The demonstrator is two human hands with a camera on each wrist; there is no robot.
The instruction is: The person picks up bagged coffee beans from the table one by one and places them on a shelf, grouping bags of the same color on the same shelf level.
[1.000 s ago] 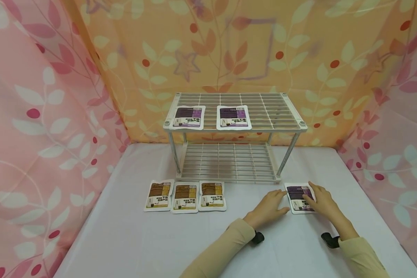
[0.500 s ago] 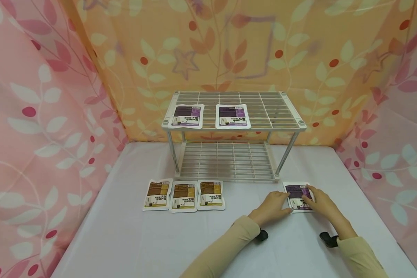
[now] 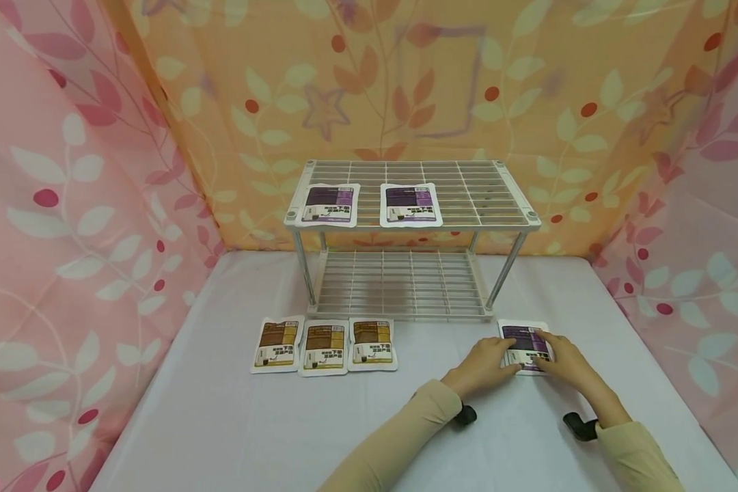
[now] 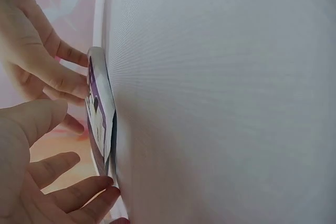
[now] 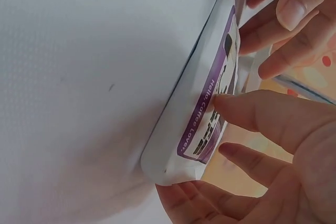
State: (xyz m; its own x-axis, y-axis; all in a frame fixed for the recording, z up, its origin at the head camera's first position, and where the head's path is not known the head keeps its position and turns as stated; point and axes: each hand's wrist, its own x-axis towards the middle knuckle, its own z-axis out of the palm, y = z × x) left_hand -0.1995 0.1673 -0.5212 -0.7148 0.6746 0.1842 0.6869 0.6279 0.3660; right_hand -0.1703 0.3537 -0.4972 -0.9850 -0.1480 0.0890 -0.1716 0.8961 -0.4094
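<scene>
A white coffee packet with a purple label (image 3: 522, 339) lies on the white table at the right, between both hands. My right hand (image 3: 570, 367) pinches its right edge; in the right wrist view the thumb rests on the label (image 5: 197, 116) and other fingers reach under the edge. My left hand (image 3: 481, 367) touches the packet's left edge with its fingertips, seen in the left wrist view, where the thumb (image 4: 44, 119) stands apart from the packet (image 4: 101, 106). Two more purple coffee packets, a left one (image 3: 329, 205) and a right one (image 3: 411, 205), lie on the rack's upper shelf.
A white two-tier wire rack (image 3: 486, 198) stands at the back of the table (image 3: 252, 430); its lower shelf (image 3: 400, 283) is bare. Three brown-and-gold packets (image 3: 323, 348) lie in a row before it at the left. Patterned cloth walls (image 3: 270, 82) surround the table.
My left hand has moved right, onto the packet's left edge. My right hand and the packet have shifted slightly left. The view has drifted a little.
</scene>
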